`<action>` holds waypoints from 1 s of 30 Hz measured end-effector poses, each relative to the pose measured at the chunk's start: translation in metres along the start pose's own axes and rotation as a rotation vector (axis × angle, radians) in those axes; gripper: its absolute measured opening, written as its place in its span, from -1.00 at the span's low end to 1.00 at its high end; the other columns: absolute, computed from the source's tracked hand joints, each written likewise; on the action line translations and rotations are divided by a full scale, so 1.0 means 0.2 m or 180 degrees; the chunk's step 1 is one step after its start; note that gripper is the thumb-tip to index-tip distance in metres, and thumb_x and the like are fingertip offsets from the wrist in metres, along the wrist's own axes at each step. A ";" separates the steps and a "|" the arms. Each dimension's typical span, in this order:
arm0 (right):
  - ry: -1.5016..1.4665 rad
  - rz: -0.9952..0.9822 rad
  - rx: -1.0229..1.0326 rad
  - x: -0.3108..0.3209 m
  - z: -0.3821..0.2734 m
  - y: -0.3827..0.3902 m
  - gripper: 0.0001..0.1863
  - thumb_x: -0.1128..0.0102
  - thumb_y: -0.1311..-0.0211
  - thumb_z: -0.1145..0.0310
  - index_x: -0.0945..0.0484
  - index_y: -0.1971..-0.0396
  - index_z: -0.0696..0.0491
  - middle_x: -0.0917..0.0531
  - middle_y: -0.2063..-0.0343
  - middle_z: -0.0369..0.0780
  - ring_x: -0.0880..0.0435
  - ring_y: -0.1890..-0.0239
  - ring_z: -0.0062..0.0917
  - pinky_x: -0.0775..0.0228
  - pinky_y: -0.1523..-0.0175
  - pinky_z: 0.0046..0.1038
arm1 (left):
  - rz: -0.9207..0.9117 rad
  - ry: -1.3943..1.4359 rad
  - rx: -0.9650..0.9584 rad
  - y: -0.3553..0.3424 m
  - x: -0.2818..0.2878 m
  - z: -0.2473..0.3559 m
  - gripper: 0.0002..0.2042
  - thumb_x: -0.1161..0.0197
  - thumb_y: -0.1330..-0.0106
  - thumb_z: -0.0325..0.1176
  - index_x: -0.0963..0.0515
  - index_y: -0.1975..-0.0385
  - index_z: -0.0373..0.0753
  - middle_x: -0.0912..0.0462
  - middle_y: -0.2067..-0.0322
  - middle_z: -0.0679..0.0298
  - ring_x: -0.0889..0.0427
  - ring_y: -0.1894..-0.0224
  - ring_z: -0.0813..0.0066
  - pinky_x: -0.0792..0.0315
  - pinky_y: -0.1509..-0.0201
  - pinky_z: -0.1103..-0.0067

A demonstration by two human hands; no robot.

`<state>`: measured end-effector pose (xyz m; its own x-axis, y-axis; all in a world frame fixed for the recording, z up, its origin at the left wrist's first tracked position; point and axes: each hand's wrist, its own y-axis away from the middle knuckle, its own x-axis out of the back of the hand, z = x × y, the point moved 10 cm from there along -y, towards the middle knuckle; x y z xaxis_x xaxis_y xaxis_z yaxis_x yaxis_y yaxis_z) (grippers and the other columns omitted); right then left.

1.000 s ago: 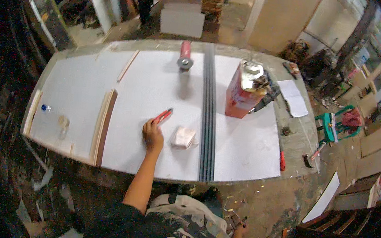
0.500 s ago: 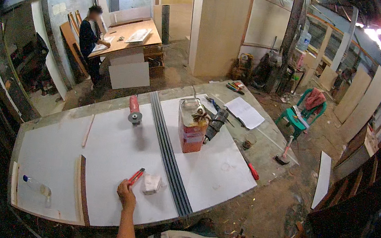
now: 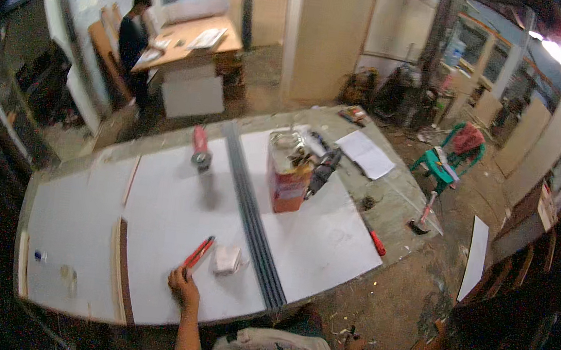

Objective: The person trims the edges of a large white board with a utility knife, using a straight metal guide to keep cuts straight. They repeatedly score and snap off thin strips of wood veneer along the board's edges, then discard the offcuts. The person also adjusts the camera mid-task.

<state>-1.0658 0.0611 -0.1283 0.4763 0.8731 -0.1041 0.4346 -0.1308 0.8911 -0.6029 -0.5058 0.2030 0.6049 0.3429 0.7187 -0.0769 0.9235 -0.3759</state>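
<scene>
My left hand (image 3: pixel 184 288) is over the near edge of the white panel (image 3: pixel 175 198). Its fingers are closed on the lower end of a red utility knife (image 3: pixel 198 254), which points away and to the right. Just right of the knife lies a folded whitish cloth or paper bundle (image 3: pixel 226 259), apart from my fingers. My right hand (image 3: pixel 354 348) hangs low beside my body, off the table. Its fingers look curled around a small dark thing, too blurred to name.
Grey strips (image 3: pixel 250 206) cross the panel, with an angle grinder (image 3: pixel 201 153) to their left. A rectangular can (image 3: pixel 288 182) and a power drill (image 3: pixel 324 171) stand to the right. A hammer (image 3: pixel 422 217) lies by the right edge. Another person (image 3: pixel 135 43) works at a far table.
The whole view has shifted slightly and blurred. My left hand has drawn back a little to the left, with more of the knife showing. The right hand stays low.
</scene>
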 end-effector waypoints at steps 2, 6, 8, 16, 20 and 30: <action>0.2226 0.0169 0.1097 -0.05 -0.17 -0.02 -0.60 -0.30 -0.37 0.04 -0.58 0.18 0.12 -0.64 0.26 -0.12 -0.61 0.26 -0.23 -0.43 -0.13 -0.06 | 0.0123 -0.0223 -0.0315 -0.01 -0.01 0.02 -0.80 -0.15 -0.48 -0.35 -0.59 0.06 -0.31 -0.63 0.17 0.04 -0.58 0.07 -0.02 -0.44 -0.07 0.15; 0.3470 -0.0971 0.2310 -0.31 -0.23 -0.03 -0.71 -0.30 -0.40 0.14 -0.54 0.27 0.08 -0.59 0.36 -0.19 -0.56 0.33 -0.36 -0.41 0.02 -0.22 | 0.0733 0.0562 0.0092 0.00 0.03 -0.11 -0.77 -0.03 -0.52 -0.46 -0.53 -0.06 -0.34 -0.63 0.13 -0.06 -0.63 0.04 -0.03 -0.51 -0.06 0.24; 0.3732 -0.1571 0.2579 -0.36 -0.21 -0.03 -0.75 -0.30 -0.42 0.20 -0.52 0.32 0.06 -0.57 0.41 -0.23 -0.53 0.37 -0.42 -0.39 0.09 -0.29 | 0.0685 0.1302 0.0337 -0.01 0.02 -0.17 -0.73 0.08 -0.61 -0.36 -0.51 -0.08 -0.33 -0.63 0.16 -0.06 -0.66 0.13 0.00 -0.53 0.01 0.26; 0.3230 -0.2335 0.2470 -0.21 -0.25 -0.13 -0.64 -0.28 -0.42 0.10 -0.63 0.17 0.14 -0.68 0.51 -0.22 -0.59 0.50 -0.37 -0.48 0.30 -0.35 | 0.0665 0.1142 0.0584 -0.01 0.08 -0.12 -0.62 0.04 -0.64 -0.11 -0.51 -0.12 -0.28 -0.63 0.12 -0.01 -0.64 0.12 0.10 -0.52 0.03 0.32; 0.4605 -0.0931 0.3273 -0.10 -0.38 -0.33 -0.56 -0.28 -0.39 0.00 -0.63 0.25 0.16 -0.70 0.46 -0.16 -0.62 0.49 -0.27 -0.49 0.27 -0.23 | 0.0532 0.1030 0.0414 -0.04 0.06 -0.08 -0.60 0.04 -0.64 -0.09 -0.55 -0.09 -0.30 -0.63 0.08 0.04 -0.65 0.06 0.12 -0.52 -0.01 0.33; 0.3808 -0.0991 0.2846 -0.20 -0.35 -0.03 -0.58 -0.38 -0.35 0.06 -0.53 0.34 0.16 -0.61 0.41 -0.21 -0.56 0.38 -0.37 -0.48 0.21 -0.24 | 0.0026 0.1140 -0.0129 -0.29 -0.08 -0.01 -0.84 -0.26 -0.47 -0.36 -0.60 0.09 -0.29 -0.67 0.10 0.15 -0.64 0.01 0.32 -0.49 -0.15 0.40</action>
<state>-1.1399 0.0604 -0.0988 -0.4062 0.7166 0.5670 0.9116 0.2752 0.3053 -0.6062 -0.5654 0.2131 0.8443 0.2616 0.4677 -0.0557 0.9109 -0.4089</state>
